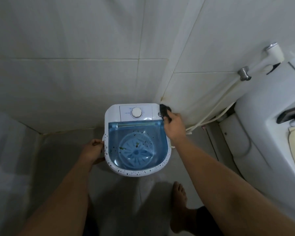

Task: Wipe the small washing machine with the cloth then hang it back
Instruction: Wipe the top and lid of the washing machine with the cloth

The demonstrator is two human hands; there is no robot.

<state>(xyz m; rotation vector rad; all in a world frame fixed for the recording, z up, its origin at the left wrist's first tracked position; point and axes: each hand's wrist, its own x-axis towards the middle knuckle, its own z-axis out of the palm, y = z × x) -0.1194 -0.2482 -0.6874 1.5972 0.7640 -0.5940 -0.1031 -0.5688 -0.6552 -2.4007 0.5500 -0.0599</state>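
We see a small washing machine [138, 138] of glossy white plastic, its lid [138, 143] translucent blue plastic. The cloth [165, 111] looks dark, soft and matt. Smooth glazed tiles [75, 48] line the wall; the toilet [271, 116] gleams like ceramic.

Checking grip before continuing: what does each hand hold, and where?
Right hand grips the dark cloth by its near end; left hand holds the washing machine at its left rim.
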